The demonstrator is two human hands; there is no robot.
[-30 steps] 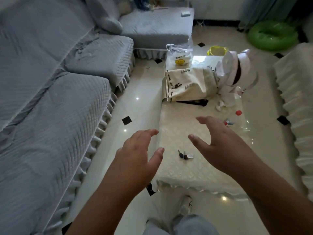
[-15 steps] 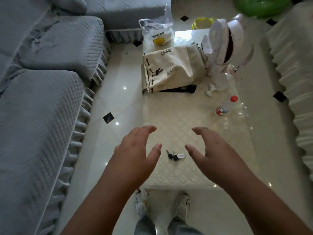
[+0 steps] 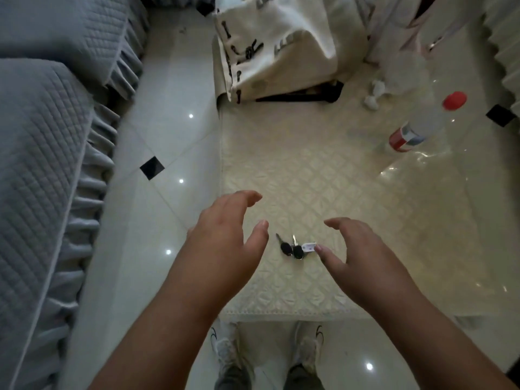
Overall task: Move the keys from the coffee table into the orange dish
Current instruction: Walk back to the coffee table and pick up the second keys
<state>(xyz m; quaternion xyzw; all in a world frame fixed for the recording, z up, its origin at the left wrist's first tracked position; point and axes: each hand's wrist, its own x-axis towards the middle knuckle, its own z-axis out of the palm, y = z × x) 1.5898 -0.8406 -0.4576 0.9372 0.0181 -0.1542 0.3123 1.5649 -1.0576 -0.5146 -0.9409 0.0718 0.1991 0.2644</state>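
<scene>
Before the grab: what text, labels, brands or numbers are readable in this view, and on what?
Nothing here is legible.
keys: the white tag has faint marks, too small to read.
bottle: the red, white and blue label is blurred.
cloth bag: the black printed marks are folded and cut off by the frame, unreadable.

We see the bench (image 3: pixel 439 235) covered with a cream quilted cloth (image 3: pixel 309 170). Near its front edge lie the keys (image 3: pixel 292 248) with a white tag (image 3: pixel 308 246). Farther back lie a cream canvas bag (image 3: pixel 281 52), two crumpled paper bits (image 3: pixel 372 94) and a red-capped bottle (image 3: pixel 422 123) on its side.
</scene>
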